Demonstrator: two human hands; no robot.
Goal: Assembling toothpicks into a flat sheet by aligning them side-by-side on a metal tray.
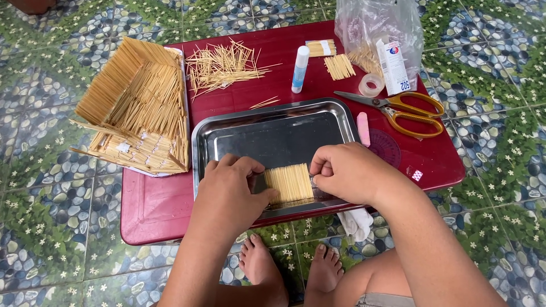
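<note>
On a red table (159, 210) over pebble-patterned floor tiles (45, 227), both hands, left hand (230, 190) and right hand (347, 170), pinch a toothpick panel (289, 183).

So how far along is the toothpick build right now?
Done: several stick panels stand joined at the table's left. In hand: both hands, left hand and right hand, press a flat toothpick mat in the steel tray. Left: a loose toothpick pile lies unused.

A low red table (159, 210) with rounded corners stands on a tiled floor (51, 227). The floor tiles carry a printed pattern of blue-grey pebbles, green grass and small white flowers. Even, soft light falls throughout.
</note>
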